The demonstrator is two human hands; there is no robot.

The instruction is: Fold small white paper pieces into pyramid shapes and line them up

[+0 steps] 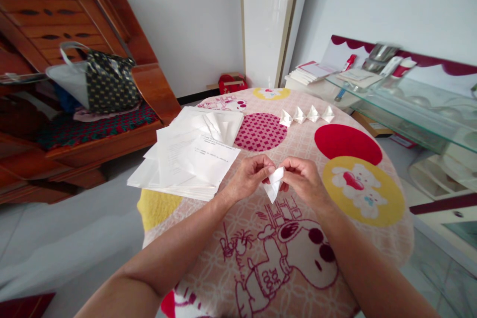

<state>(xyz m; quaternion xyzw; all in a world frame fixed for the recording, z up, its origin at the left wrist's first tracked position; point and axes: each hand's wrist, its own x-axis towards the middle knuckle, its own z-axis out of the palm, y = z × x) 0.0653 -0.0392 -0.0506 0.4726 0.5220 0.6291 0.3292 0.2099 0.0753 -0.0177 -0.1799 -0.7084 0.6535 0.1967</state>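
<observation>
A small folded piece of white paper [274, 186] is pinched between my two hands above the table, its pointed end facing down towards me. My left hand [251, 174] grips its left edge with thumb and fingers. On the opposite edge my right hand [302, 179] holds it the same way. Beyond my hands, several folded white paper pieces [299, 115] stand in a row near the far right of the table. A stack of white paper sheets [186, 159], some printed, lies left of my hands, with creased paper [213, 126] on top.
The round table wears a patterned cloth [208, 253] with cartoon figures. A wooden bench [149, 89] on the left bears a dark patterned bag [110, 79]. To the right stands a glass-topped table [417, 104] with papers and metal bowls. A white cabinet-like unit [264, 25] stands behind.
</observation>
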